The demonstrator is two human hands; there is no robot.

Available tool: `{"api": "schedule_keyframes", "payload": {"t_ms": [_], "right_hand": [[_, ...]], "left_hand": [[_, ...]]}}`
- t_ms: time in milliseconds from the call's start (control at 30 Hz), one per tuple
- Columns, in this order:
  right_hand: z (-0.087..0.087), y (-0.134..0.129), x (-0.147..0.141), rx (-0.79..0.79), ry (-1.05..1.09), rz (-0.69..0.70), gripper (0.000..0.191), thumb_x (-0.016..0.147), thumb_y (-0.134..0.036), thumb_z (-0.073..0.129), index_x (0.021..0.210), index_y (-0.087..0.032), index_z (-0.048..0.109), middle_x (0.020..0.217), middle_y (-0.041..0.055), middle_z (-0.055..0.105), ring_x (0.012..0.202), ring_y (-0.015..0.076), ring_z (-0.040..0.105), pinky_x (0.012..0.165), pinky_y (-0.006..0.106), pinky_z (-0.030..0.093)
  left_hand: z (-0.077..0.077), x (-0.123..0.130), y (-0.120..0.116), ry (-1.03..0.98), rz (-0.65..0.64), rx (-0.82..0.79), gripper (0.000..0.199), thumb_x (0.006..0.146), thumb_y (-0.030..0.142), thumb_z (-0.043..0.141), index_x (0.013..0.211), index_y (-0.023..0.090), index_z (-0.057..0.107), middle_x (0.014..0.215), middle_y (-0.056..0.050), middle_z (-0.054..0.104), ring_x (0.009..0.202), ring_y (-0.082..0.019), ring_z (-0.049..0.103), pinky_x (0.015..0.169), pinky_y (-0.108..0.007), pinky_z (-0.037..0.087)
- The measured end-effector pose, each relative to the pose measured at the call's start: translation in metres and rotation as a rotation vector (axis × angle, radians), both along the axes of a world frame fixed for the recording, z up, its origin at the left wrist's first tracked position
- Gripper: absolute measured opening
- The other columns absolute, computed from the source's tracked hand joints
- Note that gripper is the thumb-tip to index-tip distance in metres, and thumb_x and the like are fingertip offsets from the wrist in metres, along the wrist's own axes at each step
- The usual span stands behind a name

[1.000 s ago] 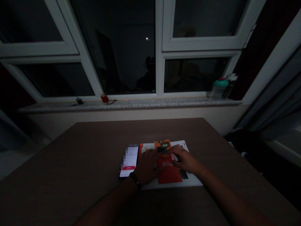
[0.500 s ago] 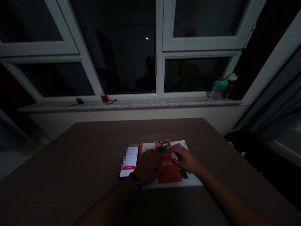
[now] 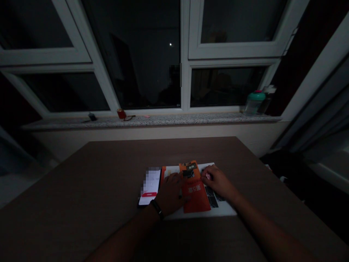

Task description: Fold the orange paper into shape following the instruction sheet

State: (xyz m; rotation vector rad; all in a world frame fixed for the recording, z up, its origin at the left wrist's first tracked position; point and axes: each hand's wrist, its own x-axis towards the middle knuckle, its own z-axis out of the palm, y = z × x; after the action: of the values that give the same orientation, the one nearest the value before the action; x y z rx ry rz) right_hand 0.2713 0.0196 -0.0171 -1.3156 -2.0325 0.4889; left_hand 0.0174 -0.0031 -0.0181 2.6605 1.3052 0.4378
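My left hand (image 3: 171, 193), with a dark band on the wrist, lies flat with fingers stretched out over the left part of a printed white page (image 3: 196, 214) and the edge of a red paper piece (image 3: 196, 200). Pale characters are printed on the red paper. Above it sits an orange paper part (image 3: 190, 168) with dark pictures; whether the two are one piece I cannot tell. My right hand (image 3: 215, 179) is closed at the right side of the red paper. A small pink object (image 3: 208, 176), its kind too dim to make out, shows between its fingers.
A lit phone (image 3: 149, 189) lies left of the page on the brown table (image 3: 122, 156). On the granite sill (image 3: 169, 119) stand a red jar (image 3: 121, 114), a small dark bottle (image 3: 92, 116) and a teal-lidded bottle (image 3: 255, 102). The room is dark.
My right hand has shifted right, off the red paper, with the pink object now tucked in its fingers. More of the red paper and the page's dark pictures show. My left hand stays put.
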Motion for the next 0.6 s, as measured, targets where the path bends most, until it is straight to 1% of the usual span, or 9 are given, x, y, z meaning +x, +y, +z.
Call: {"api": "schedule_keyframes", "payload": {"t_ms": [167,367,467,600], "right_hand": [[-0.0005,0.0006,0.0018,-0.05,0.005,-0.04,0.005,0.081,-0.024,0.062,0.077,-0.02,0.062,0.08,0.0019,0.06,0.08,0.0195,0.057,0.072,0.029,0.042],[-0.0043,0.0042,0.0039,-0.086,-0.016,-0.069,0.007,0.076,-0.023,0.067,0.077,-0.021,0.061,0.08,0.0016,0.061,0.079,0.0194,0.058,0.071,0.028,0.042],[-0.0078,0.0061,0.005,-0.097,-0.029,-0.075,0.008,0.075,-0.022,0.068,0.078,-0.021,0.06,0.08,0.0016,0.062,0.08,0.0196,0.058,0.07,0.028,0.042],[-0.0085,0.0066,0.006,-0.084,-0.015,-0.059,0.004,0.079,-0.023,0.062,0.078,-0.02,0.061,0.08,0.0016,0.063,0.08,0.0195,0.058,0.072,0.029,0.043]], "left_hand": [[0.0002,0.0008,-0.0003,0.003,0.006,-0.005,0.068,0.085,0.056,0.064,0.142,0.025,0.043,0.149,-0.009,0.042,0.134,-0.034,0.037,0.108,-0.053,0.033],[0.0011,0.0014,-0.0004,0.012,0.019,-0.01,0.067,0.085,0.056,0.063,0.14,0.022,0.046,0.148,-0.011,0.043,0.134,-0.034,0.037,0.109,-0.054,0.032],[0.0011,0.0016,-0.0004,0.008,0.009,-0.013,0.068,0.085,0.057,0.064,0.141,0.022,0.045,0.148,-0.011,0.042,0.134,-0.034,0.036,0.109,-0.054,0.032],[0.001,0.0013,-0.0009,0.003,0.008,-0.015,0.068,0.086,0.057,0.063,0.141,0.023,0.044,0.149,-0.011,0.042,0.135,-0.034,0.035,0.109,-0.054,0.031]]}}
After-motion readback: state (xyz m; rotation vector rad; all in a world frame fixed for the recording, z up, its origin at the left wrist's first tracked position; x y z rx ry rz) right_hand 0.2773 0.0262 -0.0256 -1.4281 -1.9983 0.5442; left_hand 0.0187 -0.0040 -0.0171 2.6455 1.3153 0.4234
